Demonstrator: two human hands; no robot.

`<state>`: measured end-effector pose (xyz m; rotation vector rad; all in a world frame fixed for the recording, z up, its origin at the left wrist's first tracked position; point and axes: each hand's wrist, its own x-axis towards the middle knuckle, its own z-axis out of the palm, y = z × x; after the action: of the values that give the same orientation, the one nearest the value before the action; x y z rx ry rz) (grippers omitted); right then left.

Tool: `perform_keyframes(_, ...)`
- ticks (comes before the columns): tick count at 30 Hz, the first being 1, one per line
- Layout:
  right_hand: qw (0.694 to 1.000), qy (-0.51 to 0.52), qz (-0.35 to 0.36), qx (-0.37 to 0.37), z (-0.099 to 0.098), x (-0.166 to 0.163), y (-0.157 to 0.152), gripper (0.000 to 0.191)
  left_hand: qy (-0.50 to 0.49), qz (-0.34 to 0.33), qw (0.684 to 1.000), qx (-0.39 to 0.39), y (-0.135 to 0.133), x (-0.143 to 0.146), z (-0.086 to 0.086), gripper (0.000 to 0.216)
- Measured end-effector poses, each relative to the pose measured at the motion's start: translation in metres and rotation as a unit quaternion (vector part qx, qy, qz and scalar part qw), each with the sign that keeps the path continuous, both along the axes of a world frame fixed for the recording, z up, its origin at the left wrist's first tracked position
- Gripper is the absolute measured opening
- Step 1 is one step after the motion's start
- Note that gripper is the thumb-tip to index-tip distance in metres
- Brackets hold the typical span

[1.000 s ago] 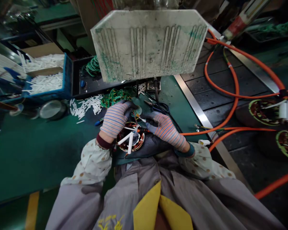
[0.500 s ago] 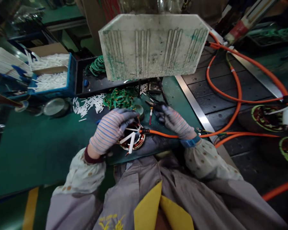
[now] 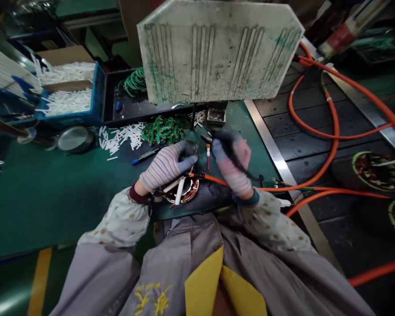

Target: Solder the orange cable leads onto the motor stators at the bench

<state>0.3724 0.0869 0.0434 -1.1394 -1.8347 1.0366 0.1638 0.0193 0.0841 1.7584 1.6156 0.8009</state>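
Observation:
My left hand (image 3: 167, 167), in a striped glove, is closed at the upper left rim of a round stator (image 3: 192, 193) with copper windings. A thin wire (image 3: 196, 149) stands up at its pinched fingertips. White sleeves (image 3: 180, 192) lie across the stator, and an orange cable (image 3: 215, 179) runs into it from the right. My right hand (image 3: 233, 164), blurred by motion, is wrapped round a black tool (image 3: 229, 149) with a dark cord; its tip is unclear. Between the hands lies a red-handled brush (image 3: 208, 158). Pliers (image 3: 206, 138) lie just behind it, partly hidden.
Green circuit boards (image 3: 163, 131) and loose white tubes (image 3: 121, 137) are heaped behind my left hand, near a blue pen (image 3: 146, 156). A blue bin (image 3: 98, 92) of tubes stands at the left. A pale panel (image 3: 217, 57) overhangs the back; more stators (image 3: 370, 171) are at right.
My right hand has moved left and lifted with the black tool. My left hand has shifted slightly right and up over the stator. The view has tilted a little.

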Motion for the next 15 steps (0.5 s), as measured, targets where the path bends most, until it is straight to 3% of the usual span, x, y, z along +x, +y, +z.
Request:
perform_keyframes(5, 0.980, -0.110, -0.025, 0.163, -0.033, -0.001, -0.050, 0.040, 0.021, 0.017, 1.000, 0.002, 0.000, 0.002, -0.004, 0.029)
perform_keyframes(8, 0.972, -0.152, -0.015, 0.177, -0.036, -0.006, -0.053, 0.045, 0.027, 0.032, 0.999, 0.012, -0.006, 0.004, -0.005, 0.026)
perform_keyframes(15, 0.972, -0.093, -0.055, 0.207, -0.034, -0.016, -0.045, 0.041, -0.001, 0.044, 0.999, 0.017, -0.012, 0.004, -0.005, 0.027)
